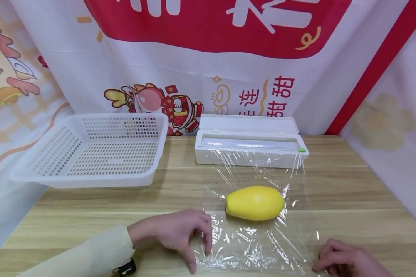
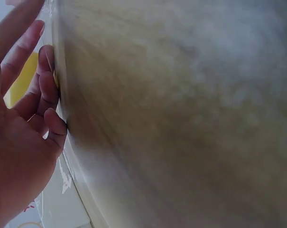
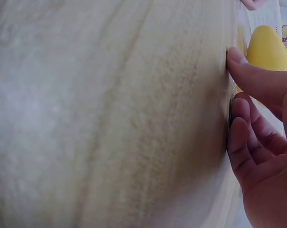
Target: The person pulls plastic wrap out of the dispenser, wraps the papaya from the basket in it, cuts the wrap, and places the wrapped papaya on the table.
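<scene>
A sheet of clear plastic wrap (image 1: pixel 253 246) runs from a white dispenser box (image 1: pixel 249 157) toward the front of the table. On it lies a yellow papaya-shaped fruit (image 1: pixel 255 203), narrower end to the left. My left hand (image 1: pixel 185 234) rests at the sheet's left front edge, thumb and forefinger spread well apart; its fingers (image 2: pixel 49 90) are bent against the table in the left wrist view. At the front right corner of the sheet is my right hand (image 1: pixel 346 257). Its thumb and fingers (image 3: pixel 240 137) touch down with a gap between them.
A white perforated basket (image 1: pixel 150 179) stands at the back left of the wooden table (image 1: pixel 360 207). The box's lid (image 1: pixel 247 123) is raised, and a green slider (image 1: pixel 301 149) sits at its right end. A printed cloth (image 1: pixel 152 61) hangs behind the table.
</scene>
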